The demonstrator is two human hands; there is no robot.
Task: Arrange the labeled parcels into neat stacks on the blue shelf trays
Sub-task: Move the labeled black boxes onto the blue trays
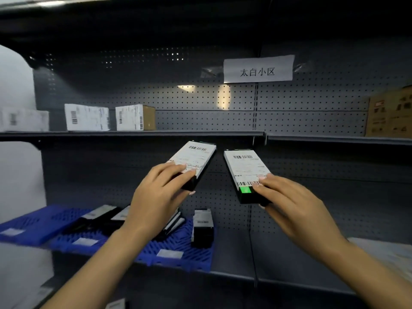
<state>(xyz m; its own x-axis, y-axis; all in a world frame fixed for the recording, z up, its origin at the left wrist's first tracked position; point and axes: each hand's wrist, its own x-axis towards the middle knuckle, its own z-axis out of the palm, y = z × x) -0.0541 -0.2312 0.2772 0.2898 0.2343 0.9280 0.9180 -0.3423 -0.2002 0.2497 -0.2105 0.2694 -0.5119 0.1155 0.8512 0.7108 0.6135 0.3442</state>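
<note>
Holding one flat labeled parcel (193, 161) in our left hand (159, 192) and another (246, 172) in our right hand (287, 201), fingers curled round each near end, we should lower them squarely onto the blue tray (178, 253) at lower left, edges aligned with the parcels already lying there.

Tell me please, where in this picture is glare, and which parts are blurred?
Head view: two bright glare patches on the pegboard under the paper sign; the blue trays and the cardboard box at the edges are smeared; the labels on both held parcels stay fairly sharp; shelf lines curve.
</note>
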